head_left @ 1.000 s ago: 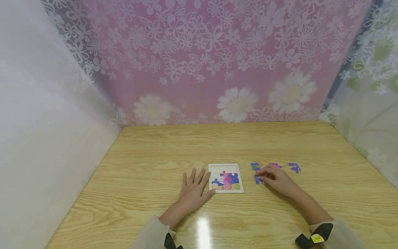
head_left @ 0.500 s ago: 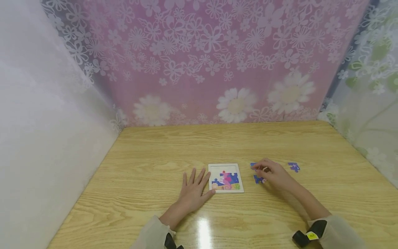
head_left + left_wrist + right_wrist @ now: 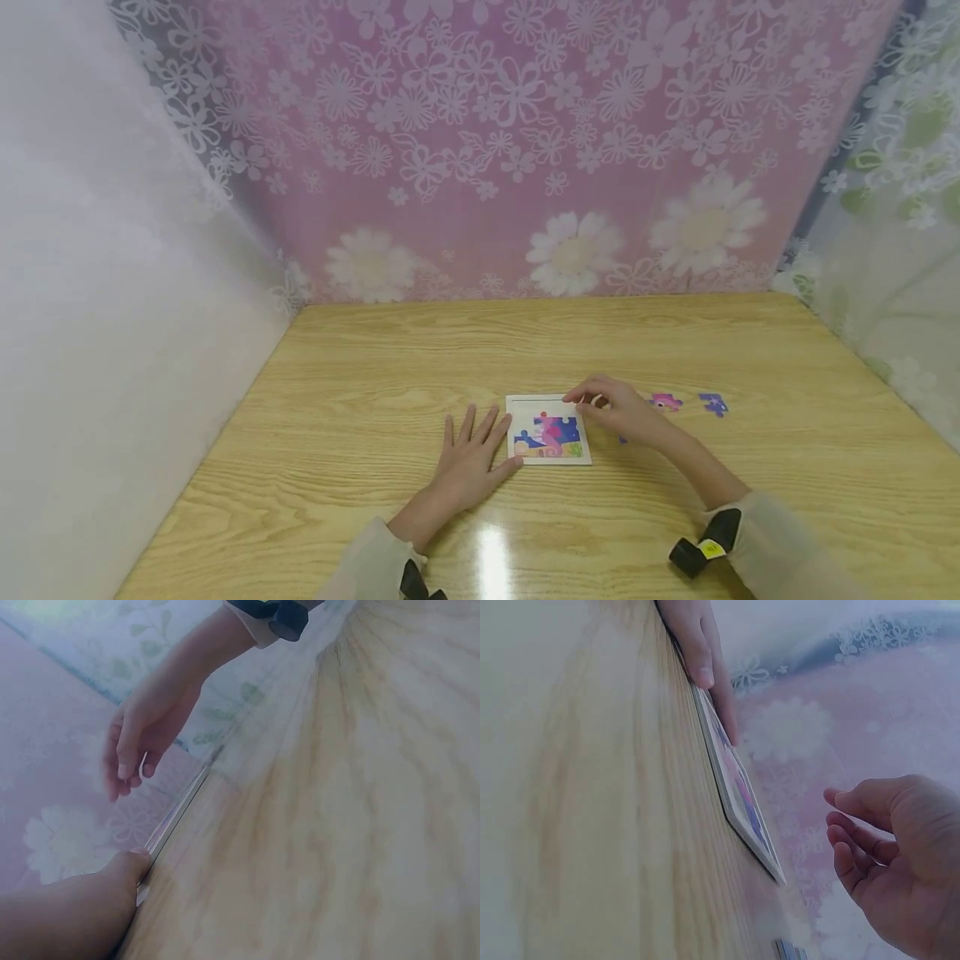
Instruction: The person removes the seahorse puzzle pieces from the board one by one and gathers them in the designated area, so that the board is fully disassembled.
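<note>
A square jigsaw puzzle with a white frame point(image 3: 549, 461) lies on the table, partly filled with a pink seahorse picture; its upper part shows a pale base. My left hand point(image 3: 468, 467) rests flat with spread fingers, its fingertips and thumb at the frame's left edge. Over the frame's upper right corner, my right hand point(image 3: 618, 408) is bent with thumb and forefinger tips close together. The right wrist view shows this right hand point(image 3: 900, 855) raised beside the frame point(image 3: 735, 802). I cannot tell whether a puzzle piece is between its fingertips.
Right of the right hand lie a pink puzzle piece point(image 3: 665, 402) and a blue one point(image 3: 713, 404). A bit of another blue piece point(image 3: 623, 439) shows below the hand. A flowered curtain point(image 3: 480, 167) hangs behind the wooden table point(image 3: 375, 358).
My right hand has moved left from the loose pieces to the frame's upper right corner, uncovering the pink piece. The left hand stays at the frame's left edge.
</note>
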Demonstrator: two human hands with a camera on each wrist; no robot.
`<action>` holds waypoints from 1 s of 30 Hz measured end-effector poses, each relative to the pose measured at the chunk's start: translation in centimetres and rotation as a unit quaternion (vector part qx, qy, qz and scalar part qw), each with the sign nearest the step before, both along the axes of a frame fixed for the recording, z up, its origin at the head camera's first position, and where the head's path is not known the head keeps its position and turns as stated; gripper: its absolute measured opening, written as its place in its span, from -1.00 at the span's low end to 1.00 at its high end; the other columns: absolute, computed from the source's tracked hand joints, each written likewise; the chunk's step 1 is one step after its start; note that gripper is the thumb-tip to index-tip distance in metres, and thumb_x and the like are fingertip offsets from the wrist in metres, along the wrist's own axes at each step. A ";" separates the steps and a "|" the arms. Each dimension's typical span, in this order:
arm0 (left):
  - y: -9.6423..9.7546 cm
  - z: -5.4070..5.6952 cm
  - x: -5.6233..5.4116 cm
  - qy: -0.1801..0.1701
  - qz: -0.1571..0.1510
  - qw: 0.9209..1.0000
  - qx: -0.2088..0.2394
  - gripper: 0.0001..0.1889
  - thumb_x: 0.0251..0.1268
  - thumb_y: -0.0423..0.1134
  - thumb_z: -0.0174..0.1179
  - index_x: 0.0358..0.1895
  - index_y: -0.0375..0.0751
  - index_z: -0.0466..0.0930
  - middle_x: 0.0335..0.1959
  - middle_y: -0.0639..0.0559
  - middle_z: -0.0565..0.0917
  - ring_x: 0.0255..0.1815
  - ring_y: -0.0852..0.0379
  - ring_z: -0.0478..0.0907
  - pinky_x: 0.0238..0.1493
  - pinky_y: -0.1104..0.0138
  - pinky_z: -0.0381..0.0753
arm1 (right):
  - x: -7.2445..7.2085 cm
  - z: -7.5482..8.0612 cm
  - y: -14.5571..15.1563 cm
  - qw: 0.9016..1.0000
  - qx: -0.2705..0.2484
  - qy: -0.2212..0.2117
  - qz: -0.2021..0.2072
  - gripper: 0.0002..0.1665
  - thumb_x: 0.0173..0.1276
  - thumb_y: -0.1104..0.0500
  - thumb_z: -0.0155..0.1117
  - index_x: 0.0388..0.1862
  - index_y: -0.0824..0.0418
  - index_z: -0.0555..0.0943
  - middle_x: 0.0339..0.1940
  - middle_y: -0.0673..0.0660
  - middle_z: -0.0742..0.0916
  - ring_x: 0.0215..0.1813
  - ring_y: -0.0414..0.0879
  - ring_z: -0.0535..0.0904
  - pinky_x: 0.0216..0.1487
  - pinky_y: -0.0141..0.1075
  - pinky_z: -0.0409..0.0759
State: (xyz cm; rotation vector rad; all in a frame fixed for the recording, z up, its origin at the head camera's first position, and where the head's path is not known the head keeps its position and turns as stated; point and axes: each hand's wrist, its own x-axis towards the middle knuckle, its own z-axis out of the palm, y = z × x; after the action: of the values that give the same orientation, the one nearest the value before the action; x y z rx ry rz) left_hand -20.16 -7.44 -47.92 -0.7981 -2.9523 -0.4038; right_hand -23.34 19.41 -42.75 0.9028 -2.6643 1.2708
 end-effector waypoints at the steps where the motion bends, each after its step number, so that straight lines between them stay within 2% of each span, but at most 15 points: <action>1: 0.0 0.0 0.0 0.000 0.000 1.000 -0.001 -0.27 0.31 0.34 -0.35 0.44 0.04 0.05 0.44 0.01 0.01 0.42 -0.16 -0.24 0.25 -0.16 -0.37 | -0.1 0.0 -0.3 1.000 0.003 0.001 0.004 -0.82 0.32 0.34 0.15 -0.14 0.31 0.62 -0.29 0.07 0.60 -0.25 -0.11 0.48 -0.24 -0.28 0.53; 6: 0.1 -0.1 -0.1 0.000 -0.002 1.000 -0.001 -0.27 0.31 0.34 -0.36 0.44 0.04 0.04 0.44 0.00 0.00 0.42 -0.17 -0.25 0.25 -0.16 -0.39 | -0.6 -0.2 -1.7 1.000 0.009 -0.009 0.010 -0.83 0.30 0.32 0.17 -0.15 0.29 0.63 -0.31 0.01 0.59 -0.26 -0.11 0.49 -0.23 -0.30 0.54; 12: 0.4 -0.4 -0.2 0.006 -0.003 1.000 -0.006 -0.27 0.31 0.35 -0.38 0.44 0.04 0.05 0.44 -0.01 0.01 0.42 -0.18 -0.22 0.25 -0.17 -0.36 | -1.0 -1.2 -2.7 1.000 0.003 -0.017 0.015 -0.83 0.29 0.34 0.17 -0.16 0.29 0.63 -0.30 0.05 0.61 -0.26 -0.09 0.50 -0.25 -0.28 0.52; 19: 0.4 -0.2 -0.1 0.002 -0.003 1.000 -0.006 -0.26 0.30 0.36 -0.38 0.44 0.04 0.05 0.44 0.00 0.00 0.41 -0.18 -0.22 0.25 -0.16 -0.36 | -1.0 -2.4 -3.0 0.999 0.016 -0.029 -0.001 -0.84 0.29 0.27 0.21 -0.16 0.22 0.63 -0.28 -0.03 0.59 -0.26 -0.15 0.49 -0.24 -0.32 0.52; 25: 0.2 -0.2 -0.1 0.001 0.003 1.000 -0.013 -0.26 0.30 0.37 -0.41 0.45 0.06 0.02 0.44 0.03 -0.03 0.42 -0.16 -0.24 0.26 -0.15 -0.37 | -1.0 -2.8 -3.0 1.000 0.018 -0.023 0.003 -0.83 0.30 0.26 0.21 -0.14 0.24 0.62 -0.29 0.00 0.59 -0.30 -0.14 0.48 -0.30 -0.34 0.51; 30: 0.0 -0.2 -0.1 0.006 0.003 1.000 -0.011 -0.27 0.30 0.36 -0.38 0.44 0.05 0.04 0.44 0.01 0.00 0.41 -0.17 -0.22 0.25 -0.16 -0.35 | -1.1 -3.1 -3.1 0.999 0.022 -0.037 -0.005 -0.79 0.29 0.26 0.20 -0.09 0.25 0.60 -0.24 0.03 0.58 -0.27 -0.13 0.46 -0.27 -0.34 0.49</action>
State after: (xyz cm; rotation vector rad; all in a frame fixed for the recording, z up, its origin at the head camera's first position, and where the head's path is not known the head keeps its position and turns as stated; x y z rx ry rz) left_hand -20.22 -7.40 -48.11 -0.7919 -2.9529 -0.3650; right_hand -24.39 16.33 -45.86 0.8620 -2.7611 1.2726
